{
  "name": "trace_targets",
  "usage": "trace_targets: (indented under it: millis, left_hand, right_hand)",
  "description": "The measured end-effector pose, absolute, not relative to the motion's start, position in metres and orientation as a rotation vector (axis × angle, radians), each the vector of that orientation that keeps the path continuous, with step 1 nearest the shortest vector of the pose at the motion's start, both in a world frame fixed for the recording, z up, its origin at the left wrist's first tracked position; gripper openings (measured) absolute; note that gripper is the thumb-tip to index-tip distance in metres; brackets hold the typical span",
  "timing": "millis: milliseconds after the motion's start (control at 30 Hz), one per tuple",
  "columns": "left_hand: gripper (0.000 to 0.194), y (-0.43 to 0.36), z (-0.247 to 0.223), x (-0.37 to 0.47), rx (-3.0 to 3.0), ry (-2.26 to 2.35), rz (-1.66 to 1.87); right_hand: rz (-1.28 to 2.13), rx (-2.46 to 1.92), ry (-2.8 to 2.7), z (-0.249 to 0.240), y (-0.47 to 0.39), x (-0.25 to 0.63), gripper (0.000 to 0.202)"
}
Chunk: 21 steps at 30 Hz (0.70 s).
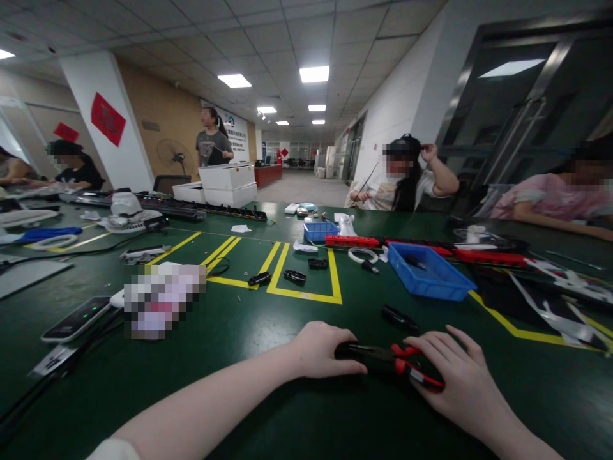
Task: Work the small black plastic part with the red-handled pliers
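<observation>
My right hand (450, 377) is closed around the red and black handles of a pair of long-nose pliers (376, 352). The jaws point left, to a small black part (342, 351) that my left hand (323, 351) grips between thumb and fingers. Much of that part is hidden by the hand, and its kind does not show. Just beyond the pliers lies another black piece (399, 317). Farther off, several similar black pieces, one of them a black clip-like part (294, 276), rest in and beside a yellow-taped rectangle.
A blue tray (431, 287) stands at the right, a smaller blue tray (320, 231) behind it. Red strips (352, 241) run along the table. At the left are a power bank (76, 318) and cables. Several other people are around the table, one person standing (214, 144).
</observation>
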State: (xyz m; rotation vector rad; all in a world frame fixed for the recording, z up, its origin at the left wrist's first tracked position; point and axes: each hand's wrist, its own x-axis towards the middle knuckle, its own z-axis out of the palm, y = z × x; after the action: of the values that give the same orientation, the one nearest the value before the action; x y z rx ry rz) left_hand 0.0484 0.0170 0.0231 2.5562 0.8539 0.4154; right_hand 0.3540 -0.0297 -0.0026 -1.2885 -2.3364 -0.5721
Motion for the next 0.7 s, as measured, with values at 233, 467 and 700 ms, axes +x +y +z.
trace_targets:
  millis: [233,467,700]
  left_hand:
    - [0.048,0.014,0.023,0.050,2.544,0.917,0.377]
    - [0.047,0.013,0.023,0.051,2.596,0.904,0.378]
    - [0.047,0.013,0.021,0.050,2.601,0.851,0.394]
  right_hand:
    - [-0.475,-1.315,-2.359,0.007,-0.035,0.342,0.038]
    - [-0.421,-1.337,-2.352,0.005,-0.036,0.341,0.035]
    - [-0.384,-1.351,-2.386,0.007,-0.036,0.341,0.031]
